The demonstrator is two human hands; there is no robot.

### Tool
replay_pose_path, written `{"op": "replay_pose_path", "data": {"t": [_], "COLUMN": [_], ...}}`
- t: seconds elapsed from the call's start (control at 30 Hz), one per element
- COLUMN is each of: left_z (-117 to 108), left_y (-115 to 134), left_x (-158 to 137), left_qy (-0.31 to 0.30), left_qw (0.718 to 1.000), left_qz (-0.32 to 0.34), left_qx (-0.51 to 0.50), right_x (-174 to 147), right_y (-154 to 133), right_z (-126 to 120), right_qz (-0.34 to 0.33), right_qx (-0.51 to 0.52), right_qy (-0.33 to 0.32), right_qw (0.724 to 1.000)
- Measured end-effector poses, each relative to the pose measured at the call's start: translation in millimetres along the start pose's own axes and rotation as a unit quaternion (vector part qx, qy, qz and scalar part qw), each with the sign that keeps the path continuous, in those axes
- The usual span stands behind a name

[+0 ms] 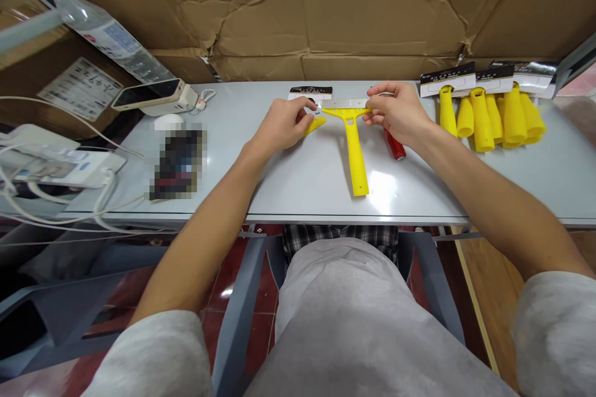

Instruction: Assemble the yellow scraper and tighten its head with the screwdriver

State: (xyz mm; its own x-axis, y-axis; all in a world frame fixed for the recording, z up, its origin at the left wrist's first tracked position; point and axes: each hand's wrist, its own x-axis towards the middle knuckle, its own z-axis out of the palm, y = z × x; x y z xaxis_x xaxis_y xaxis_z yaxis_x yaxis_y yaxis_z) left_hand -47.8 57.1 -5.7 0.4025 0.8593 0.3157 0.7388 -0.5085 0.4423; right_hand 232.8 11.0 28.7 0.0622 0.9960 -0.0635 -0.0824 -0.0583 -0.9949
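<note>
A yellow scraper (356, 158) lies on the table with its handle toward me, and a flat metal blade (344, 103) runs along its wide head. My right hand (395, 111) grips the right end of the scraper head between thumb and fingers. At the left end of the blade, my left hand (288, 122) is closed in a pinch; what sits between its fingertips is too small to make out. Beside those fingertips lies a yellow wedge-shaped piece (315, 126). A red-handled tool (395, 145) lies partly under my right hand. Behind the blade is a black-and-white card (311, 92).
Several yellow scraper handles (479, 121) with header cards (447, 79) lie at the right. On the left are a phone (149, 96), a blurred-out dark object (179, 164), a power strip (79, 164) with cables and a plastic bottle (112, 37). Cardboard (335, 18) stands behind the table.
</note>
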Motion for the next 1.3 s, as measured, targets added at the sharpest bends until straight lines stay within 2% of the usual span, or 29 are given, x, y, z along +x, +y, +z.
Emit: {"op": "replay_pose_path", "data": {"t": [0.2, 0.4, 0.53, 0.63, 0.7, 0.77, 0.87, 0.97, 1.1, 1.3], "left_z": [-0.2, -5.8, -5.6, -2.2, -0.4, 0.3, 0.8, 2.3, 4.6, 7.3], "left_y": [0.4, -8.2, -5.9, 1.0, 7.1, 14.0, 24.6, 32.4, 36.6, 38.0], "left_x": [2.2, 3.2, 0.9, 0.8, 1.3, 1.3, -0.8, -3.9, -5.4, -5.4], "left_qy": [-0.002, -0.012, -0.011, 0.039, 0.082, 0.096, 0.052, 0.011, 0.000, 0.030], "left_qw": [0.997, 0.981, 0.995, 0.998, 0.994, 0.987, 0.969, 0.953, 0.944, 0.949], "left_qz": [-0.040, -0.096, -0.081, -0.056, -0.047, -0.042, -0.047, -0.062, -0.072, -0.068], "left_qx": [-0.063, -0.168, -0.062, -0.016, -0.050, -0.124, -0.239, -0.297, -0.321, -0.306], "right_x": [-0.1, -0.7, 0.2, -0.4, -2.7, -6.7, -14.2, -19.4, -18.8, -15.9], "right_y": [0.2, -0.1, 1.6, 2.4, 2.1, 1.0, -1.7, -3.5, -1.5, 1.2], "right_z": [-0.3, -1.6, -2.6, -1.6, 0.5, 3.7, 8.9, 11.6, 10.5, 9.8], "right_qz": [-0.001, -0.007, -0.011, -0.006, -0.002, 0.002, 0.008, 0.013, 0.015, 0.043], "right_qx": [-0.004, -0.007, -0.003, 0.000, 0.000, -0.003, -0.008, -0.016, -0.021, -0.015], "right_qy": [-0.003, -0.003, -0.010, -0.010, -0.011, -0.017, -0.032, -0.041, -0.053, -0.049], "right_qw": [1.000, 1.000, 1.000, 1.000, 1.000, 1.000, 0.999, 0.999, 0.998, 0.998]}}
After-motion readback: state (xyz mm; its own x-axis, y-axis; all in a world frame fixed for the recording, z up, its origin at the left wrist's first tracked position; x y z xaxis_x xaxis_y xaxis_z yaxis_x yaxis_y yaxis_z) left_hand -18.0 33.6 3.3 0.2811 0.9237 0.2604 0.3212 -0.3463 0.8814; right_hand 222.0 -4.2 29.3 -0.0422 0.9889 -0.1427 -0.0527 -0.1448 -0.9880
